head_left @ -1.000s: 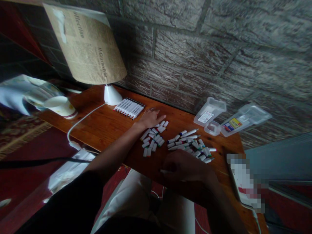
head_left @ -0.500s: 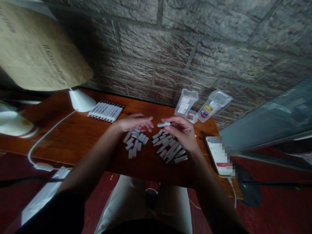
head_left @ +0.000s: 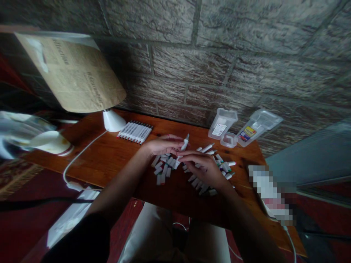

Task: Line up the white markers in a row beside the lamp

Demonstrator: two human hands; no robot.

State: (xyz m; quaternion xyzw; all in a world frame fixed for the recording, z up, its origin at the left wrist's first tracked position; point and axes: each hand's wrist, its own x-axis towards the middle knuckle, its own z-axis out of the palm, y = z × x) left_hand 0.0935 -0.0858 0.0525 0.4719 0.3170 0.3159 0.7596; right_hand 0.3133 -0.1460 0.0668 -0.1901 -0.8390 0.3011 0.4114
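Both hands meet over the middle of a wooden table (head_left: 109, 157). A white marker (head_left: 184, 144) stands tilted between them: my left hand (head_left: 162, 145) pinches it near its upper part and my right hand (head_left: 202, 166) holds its lower end. Under my left hand lies a heap of loose marker caps (head_left: 162, 168). Beneath and beyond my right hand is a pile of white markers (head_left: 219, 162). A neat row of capped markers (head_left: 135, 131) lies at the back left.
A lamp with a newspaper-print shade (head_left: 74, 78) and white base (head_left: 113, 120) stands at the back left, its cord (head_left: 79, 155) trailing off the edge. Two clear plastic cases (head_left: 242, 128) lie open by the brick wall. A phone (head_left: 270, 195) rests at the right edge.
My hands have drawn together on one marker, which now points upward between them; half a second ago my right hand alone held it level. The view swung left.
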